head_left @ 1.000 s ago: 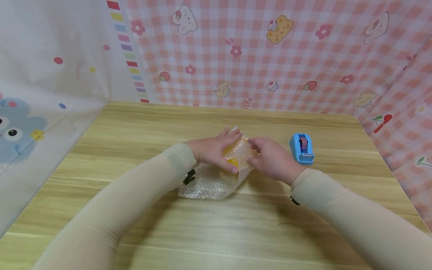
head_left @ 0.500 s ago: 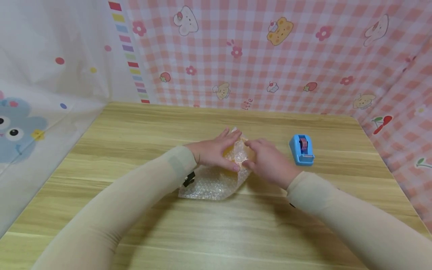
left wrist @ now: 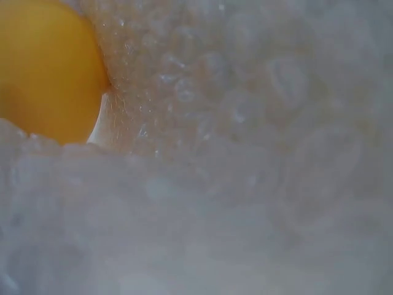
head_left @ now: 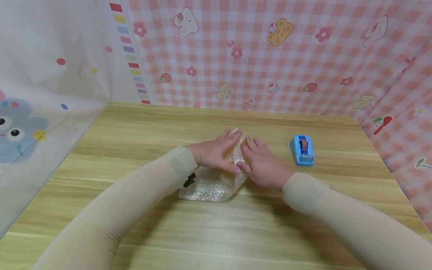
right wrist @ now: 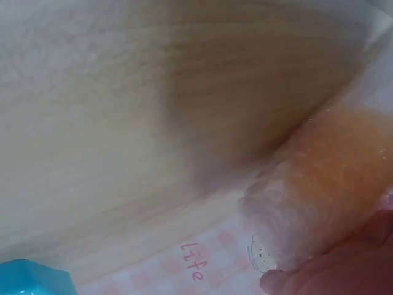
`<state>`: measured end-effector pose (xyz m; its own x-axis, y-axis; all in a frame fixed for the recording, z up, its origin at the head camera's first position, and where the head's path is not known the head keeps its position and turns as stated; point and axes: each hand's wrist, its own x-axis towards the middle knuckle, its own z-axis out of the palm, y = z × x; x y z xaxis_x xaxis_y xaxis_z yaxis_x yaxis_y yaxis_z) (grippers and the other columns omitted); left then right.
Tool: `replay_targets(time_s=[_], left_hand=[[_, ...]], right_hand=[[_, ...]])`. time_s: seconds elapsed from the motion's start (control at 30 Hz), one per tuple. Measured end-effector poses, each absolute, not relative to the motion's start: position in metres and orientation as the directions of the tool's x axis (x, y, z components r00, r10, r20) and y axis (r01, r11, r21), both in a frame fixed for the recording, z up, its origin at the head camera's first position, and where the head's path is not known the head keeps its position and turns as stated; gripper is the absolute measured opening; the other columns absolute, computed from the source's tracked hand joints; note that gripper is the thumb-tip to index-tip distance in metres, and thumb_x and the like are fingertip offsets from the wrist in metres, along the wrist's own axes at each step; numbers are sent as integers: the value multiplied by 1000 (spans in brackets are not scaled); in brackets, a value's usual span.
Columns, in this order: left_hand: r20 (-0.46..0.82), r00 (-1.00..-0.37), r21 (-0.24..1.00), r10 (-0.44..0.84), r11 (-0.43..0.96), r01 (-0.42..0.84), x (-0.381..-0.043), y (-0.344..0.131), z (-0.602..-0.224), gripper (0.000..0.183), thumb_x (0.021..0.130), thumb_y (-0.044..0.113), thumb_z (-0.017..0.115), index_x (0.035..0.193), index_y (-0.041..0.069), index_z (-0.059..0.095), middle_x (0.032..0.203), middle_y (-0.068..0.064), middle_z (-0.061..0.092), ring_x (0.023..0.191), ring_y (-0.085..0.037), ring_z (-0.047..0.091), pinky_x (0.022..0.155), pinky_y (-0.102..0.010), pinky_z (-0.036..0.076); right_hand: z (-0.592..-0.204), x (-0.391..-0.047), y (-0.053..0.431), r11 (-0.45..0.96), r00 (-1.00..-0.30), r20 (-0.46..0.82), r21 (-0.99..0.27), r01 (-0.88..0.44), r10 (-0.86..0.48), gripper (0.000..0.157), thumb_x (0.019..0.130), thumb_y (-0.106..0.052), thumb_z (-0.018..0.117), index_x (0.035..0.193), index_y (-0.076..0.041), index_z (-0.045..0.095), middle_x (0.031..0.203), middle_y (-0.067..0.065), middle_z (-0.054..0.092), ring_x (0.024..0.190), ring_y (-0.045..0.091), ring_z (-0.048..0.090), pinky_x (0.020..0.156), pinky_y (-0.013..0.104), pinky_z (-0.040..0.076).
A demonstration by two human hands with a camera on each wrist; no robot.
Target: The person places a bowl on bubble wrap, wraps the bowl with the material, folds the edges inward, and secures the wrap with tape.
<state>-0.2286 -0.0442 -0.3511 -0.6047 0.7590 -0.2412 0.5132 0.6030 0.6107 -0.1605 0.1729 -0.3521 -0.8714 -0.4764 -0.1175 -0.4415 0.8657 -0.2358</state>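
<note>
A sheet of clear bubble wrap (head_left: 212, 185) lies on the table, folded over a yellow-orange object. In the left wrist view the yellow object (left wrist: 52, 74) looks smooth and rounded; its kind cannot be told. My left hand (head_left: 214, 152) rests on the wrap from the left, fingers spread and thumb toward the right. On the wrap's right side my right hand (head_left: 264, 163) lies with fingers fairly straight, touching the folded edge, its thumb close to the left thumb. Through the bubble wrap (right wrist: 331, 178) the orange colour shows in the right wrist view.
A blue tape dispenser (head_left: 302, 150) with a pinkish roll stands to the right of the hands. The wooden table (head_left: 216, 232) meets a pink checked cloth (head_left: 209, 48) at the back, with a white printed cloth (head_left: 67, 82) on the left.
My right hand has shifted slightly left and its fingers have straightened from a pinch onto the wrap. The wrap's right side now covers more of the yellow object. My left hand stays put.
</note>
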Motion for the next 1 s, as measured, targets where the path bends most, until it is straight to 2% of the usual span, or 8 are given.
replay_targets(time_s=[0.13,0.3,0.53,0.67,0.8,1.0], left_hand=[[-237,-603,609,762,600,519,-229,-44,-352,129,85,69,75,170,24,-11,175,10,-19,163,-27,-24,131,-58,2],[-234,-603,608,763,598,521,-229,-44,-352,128,86,70,74,169,24,-11,175,10,-19,163,-28,-24,131,-57,1],[-226,-603,612,765,593,523,-228,-43,-353,125,89,69,71,168,24,-14,173,9,-25,162,-30,-26,131,-56,-2],[-218,-602,622,768,585,520,-228,-43,-354,126,90,68,71,167,24,-19,170,7,-32,160,-26,-30,131,-53,-4],[-213,-606,640,766,578,506,-228,-44,-354,127,90,65,72,166,25,-21,169,6,-34,158,-20,-32,132,-51,-6],[-212,-614,662,761,574,482,-228,-44,-354,126,91,64,71,166,25,-23,170,7,-35,159,-20,-31,132,-50,-7]], right_hand=[[-357,-162,174,855,-857,-121,-218,-470,-502,75,113,-49,33,167,1,16,176,21,4,163,46,4,133,57,6],[-359,-163,173,853,-850,-129,-200,-483,-511,79,112,-53,30,167,0,10,176,20,-1,164,45,-2,133,55,2],[-360,-165,169,857,-848,-147,-180,-483,-509,85,111,-57,30,167,0,3,176,18,-6,163,43,-7,133,56,1],[-361,-168,167,862,-851,-155,-167,-478,-502,85,110,-58,29,167,-1,2,176,17,-7,163,42,-9,133,57,2],[-361,-170,164,864,-852,-158,-157,-478,-499,82,111,-53,30,167,-1,1,176,18,-8,163,41,-10,132,58,2],[-360,-172,159,858,-845,-154,-137,-495,-512,84,110,-48,37,166,2,1,175,20,-8,164,41,-4,131,61,4]])
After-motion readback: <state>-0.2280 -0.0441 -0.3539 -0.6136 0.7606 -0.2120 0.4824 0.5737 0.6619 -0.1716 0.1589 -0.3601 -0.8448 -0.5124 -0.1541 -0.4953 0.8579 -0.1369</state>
